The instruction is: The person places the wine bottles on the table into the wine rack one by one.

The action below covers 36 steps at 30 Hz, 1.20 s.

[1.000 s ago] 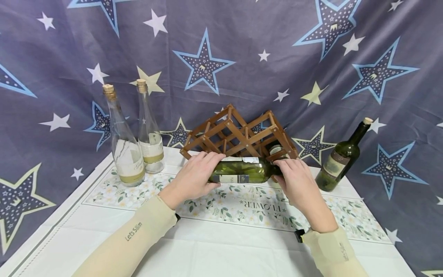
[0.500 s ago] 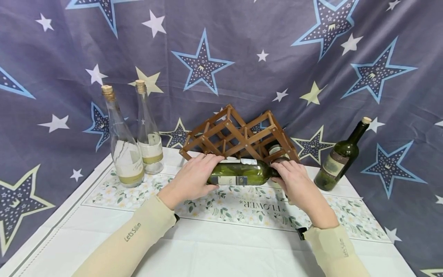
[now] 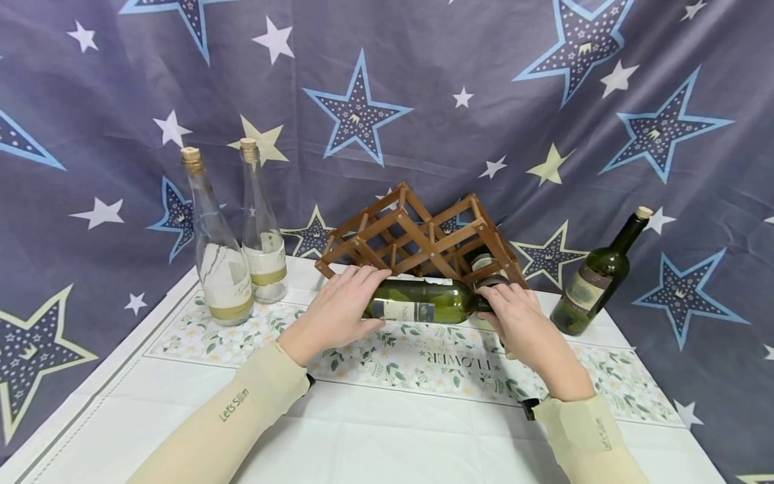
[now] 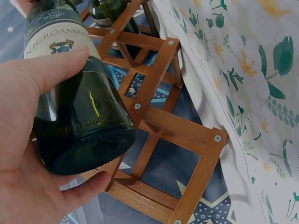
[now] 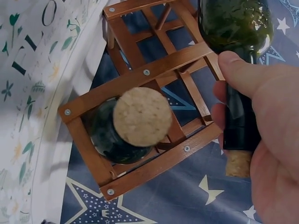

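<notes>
A green wine bottle [image 3: 423,300] lies level in front of the wooden wine rack [image 3: 431,245], its base to the left and its corked neck to the right. My left hand [image 3: 341,306] grips the base end, thumb across the label side in the left wrist view. The neck is held by my right hand [image 3: 520,319], with the cork [image 5: 238,163] showing past the fingers in the right wrist view. Another corked bottle [image 5: 142,116] lies inside the rack's right-hand compartment, its cork facing outward.
Two clear corked bottles [image 3: 222,275] [image 3: 264,262] stand at the left. A dark green corked bottle [image 3: 589,289] stands at the right. A floral runner [image 3: 411,363] crosses the white table [image 3: 387,444], and a star-patterned curtain [image 3: 423,121] hangs behind.
The bottle's label has turned slightly between the hands, and the bottle sits a touch lower at its neck end. Both hands keep nearly the same place; the other bottles have not moved.
</notes>
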{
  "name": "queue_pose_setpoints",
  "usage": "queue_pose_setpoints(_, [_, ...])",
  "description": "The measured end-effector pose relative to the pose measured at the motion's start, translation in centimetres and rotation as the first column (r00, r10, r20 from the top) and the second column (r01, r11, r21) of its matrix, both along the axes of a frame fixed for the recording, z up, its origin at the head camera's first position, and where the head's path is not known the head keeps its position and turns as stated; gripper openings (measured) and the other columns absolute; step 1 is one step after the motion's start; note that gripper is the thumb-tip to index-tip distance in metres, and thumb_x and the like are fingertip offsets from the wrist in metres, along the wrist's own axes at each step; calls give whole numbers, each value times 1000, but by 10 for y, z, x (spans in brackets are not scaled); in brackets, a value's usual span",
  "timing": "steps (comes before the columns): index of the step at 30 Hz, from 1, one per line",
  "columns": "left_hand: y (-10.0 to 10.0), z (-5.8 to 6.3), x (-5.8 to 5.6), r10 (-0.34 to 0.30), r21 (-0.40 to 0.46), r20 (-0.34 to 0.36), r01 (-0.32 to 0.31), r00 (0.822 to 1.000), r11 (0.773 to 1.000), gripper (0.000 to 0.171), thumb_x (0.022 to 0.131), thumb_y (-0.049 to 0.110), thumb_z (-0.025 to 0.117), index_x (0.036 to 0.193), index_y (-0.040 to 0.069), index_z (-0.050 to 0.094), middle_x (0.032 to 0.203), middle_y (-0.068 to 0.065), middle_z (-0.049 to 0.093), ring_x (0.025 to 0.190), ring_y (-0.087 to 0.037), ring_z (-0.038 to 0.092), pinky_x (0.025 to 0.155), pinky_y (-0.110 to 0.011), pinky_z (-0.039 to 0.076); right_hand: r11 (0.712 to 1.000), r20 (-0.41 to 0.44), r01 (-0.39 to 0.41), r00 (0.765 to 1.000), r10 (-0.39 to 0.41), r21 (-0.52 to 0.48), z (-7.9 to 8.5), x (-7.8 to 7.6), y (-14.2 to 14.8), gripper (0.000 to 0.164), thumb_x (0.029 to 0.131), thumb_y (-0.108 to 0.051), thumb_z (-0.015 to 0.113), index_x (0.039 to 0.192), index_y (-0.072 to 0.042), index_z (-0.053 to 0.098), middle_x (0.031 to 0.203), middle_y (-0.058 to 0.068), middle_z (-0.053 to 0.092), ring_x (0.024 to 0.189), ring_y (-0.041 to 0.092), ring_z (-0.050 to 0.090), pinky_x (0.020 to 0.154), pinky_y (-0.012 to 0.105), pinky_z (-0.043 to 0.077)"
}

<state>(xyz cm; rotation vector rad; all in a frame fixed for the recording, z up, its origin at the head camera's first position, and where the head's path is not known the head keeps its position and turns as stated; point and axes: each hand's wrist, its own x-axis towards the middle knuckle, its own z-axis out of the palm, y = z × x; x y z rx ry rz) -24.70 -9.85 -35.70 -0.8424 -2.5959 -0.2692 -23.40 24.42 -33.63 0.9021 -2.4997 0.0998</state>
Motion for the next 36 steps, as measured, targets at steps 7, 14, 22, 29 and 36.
queue_pose_setpoints(7, [1, 0, 0, 13, -3, -14, -13, 1000, 1000, 90, 84, 56, 72, 154, 14, 37, 144, -5, 46, 129, -28, 43, 100, -47, 41, 1000, 4, 21, 1000, -21, 13, 3, 3, 2, 40, 96, -24, 67, 130, -3, 61, 116, 10, 65, 100, 30, 56, 81, 46, 44])
queue_pose_setpoints(14, [0, 0, -1, 28, 22, -37, -28, 999, 999, 96, 84, 62, 69, 157, 13, 32, 146, -6, 43, 130, -29, 42, 100, -48, 40, 998, 22, 51, 998, -51, 24, 4, 7, 6, 38, 96, -23, 67, 127, -3, 61, 113, 10, 65, 100, 30, 57, 84, 48, 45])
queue_pose_setpoints(22, [-3, 0, -2, 56, 31, -57, -54, 997, 998, 104, 80, 64, 71, 158, 11, 28, 149, -8, 40, 132, -30, 40, 101, -48, 40, 997, 47, 70, 996, -72, 36, 6, 14, 12, 37, 96, -21, 67, 128, -4, 60, 111, 9, 65, 97, 29, 58, 82, 49, 46])
queue_pose_setpoints(29, [-7, -1, -3, 77, 35, -43, -76, 996, 997, 111, 77, 66, 72, 160, 13, 22, 152, -8, 37, 135, -30, 36, 102, -49, 39, 998, 27, 68, 997, -68, 9, 9, 22, 18, 39, 94, -19, 69, 129, -3, 59, 112, 11, 66, 101, 32, 60, 85, 51, 46])
queue_pose_setpoints(36, [-8, -2, -4, 86, 54, -47, -84, 995, 995, 121, 74, 72, 70, 163, 15, 11, 156, -9, 33, 138, -31, 35, 105, -51, 36, 999, -1, 50, 999, -50, -9, 10, 28, 26, 39, 92, -17, 70, 127, -3, 58, 114, 12, 67, 100, 33, 63, 78, 50, 46])
